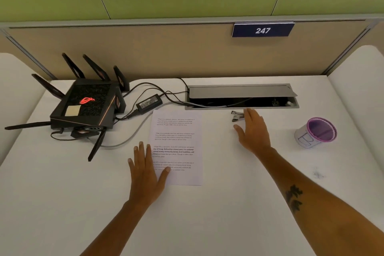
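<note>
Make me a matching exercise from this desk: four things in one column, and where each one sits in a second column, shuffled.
1 paper
2 stapler
3 cup
4 router

A far left of the desk
B partly under the left hand
C close beside the right hand
D off to the right of the right hand

Pairs: 1-B, 2-C, 3-D, 4-A

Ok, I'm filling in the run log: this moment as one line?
left hand flat on paper | right hand open beside stapler | nothing held
</note>
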`<state>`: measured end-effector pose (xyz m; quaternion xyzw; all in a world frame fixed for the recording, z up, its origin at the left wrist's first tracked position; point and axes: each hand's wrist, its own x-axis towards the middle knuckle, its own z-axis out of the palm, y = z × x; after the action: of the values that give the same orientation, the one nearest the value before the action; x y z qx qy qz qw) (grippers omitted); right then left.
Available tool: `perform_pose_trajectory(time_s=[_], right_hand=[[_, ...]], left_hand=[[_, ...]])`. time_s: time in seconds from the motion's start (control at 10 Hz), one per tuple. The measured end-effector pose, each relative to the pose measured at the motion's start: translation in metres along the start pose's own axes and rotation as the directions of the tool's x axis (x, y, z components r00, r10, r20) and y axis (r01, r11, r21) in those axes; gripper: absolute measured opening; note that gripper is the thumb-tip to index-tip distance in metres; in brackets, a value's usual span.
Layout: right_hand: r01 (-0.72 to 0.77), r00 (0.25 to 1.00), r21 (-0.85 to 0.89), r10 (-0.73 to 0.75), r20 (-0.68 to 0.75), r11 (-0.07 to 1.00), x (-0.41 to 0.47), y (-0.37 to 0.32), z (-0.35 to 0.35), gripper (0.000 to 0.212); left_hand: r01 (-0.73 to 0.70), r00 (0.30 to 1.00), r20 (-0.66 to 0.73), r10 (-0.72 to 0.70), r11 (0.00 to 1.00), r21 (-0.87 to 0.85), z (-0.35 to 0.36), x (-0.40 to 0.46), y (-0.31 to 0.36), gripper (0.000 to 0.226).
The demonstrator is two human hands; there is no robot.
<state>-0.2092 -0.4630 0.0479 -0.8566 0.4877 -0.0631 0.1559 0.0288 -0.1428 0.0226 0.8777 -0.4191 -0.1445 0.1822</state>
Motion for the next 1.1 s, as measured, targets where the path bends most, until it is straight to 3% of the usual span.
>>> perform_pose_trajectory(time_s=[0.3,0.5,0.9,1.1], right_hand=[[0.047,0.999,-0.153,-0.048,-0.006,0.987,-0.087,0.017,0.004,0.074],[0.043,0.999,-0.15,-0.046,-0.012,0.988,-0.12,0.026,-0.013,0.071],[-0.058,0.993,-0.116,0.046,-0.11,0.991,-0.173,0.032,-0.038,0.067],[-0.101,0.99,-0.113,0.09,-0.105,0.988,-0.193,0.071,-0.034,0.066]], left_hand=[[-0.132,0.989,-0.058,0.134,0.991,0.034,-0.005,-0.009,0.049,0.108],[-0.215,0.975,-0.045,0.216,0.976,0.027,-0.006,-0.015,0.077,0.111],[-0.352,0.936,0.007,0.352,0.935,0.033,0.013,-0.013,0.102,0.092],[-0.398,0.916,0.075,0.394,0.917,0.033,0.046,-0.028,0.116,0.09]])
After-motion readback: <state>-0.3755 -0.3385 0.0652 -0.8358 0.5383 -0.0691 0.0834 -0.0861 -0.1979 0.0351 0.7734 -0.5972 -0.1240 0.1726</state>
